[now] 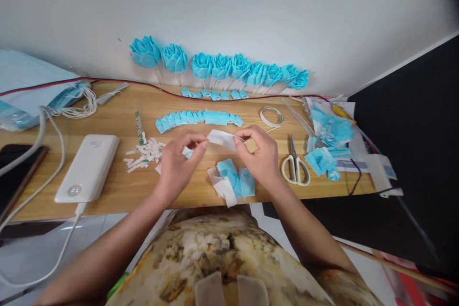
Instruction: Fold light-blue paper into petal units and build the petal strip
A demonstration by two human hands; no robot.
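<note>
Both my hands pinch a small white folded piece of mask fabric [221, 139] above the wooden table [118, 186]. My left hand [178, 164] grips its left end with thumb and fingers closed. My right hand [261, 155] holds its right end, and a thin stick shows by its fingers. Below the hands lies a pile of blue and white fabric pieces [231, 179]. A pleated blue strip [199, 118] lies just beyond the hands. A row of blue fabric flowers [218, 64] leans on the wall.
White scissors [295, 165] and a tape roll [271, 116] lie to the right, with blue scraps [328, 141] further right. On the left are white paper strips [143, 154], a white power bank [88, 167] with cable, and a stack of masks [32, 91].
</note>
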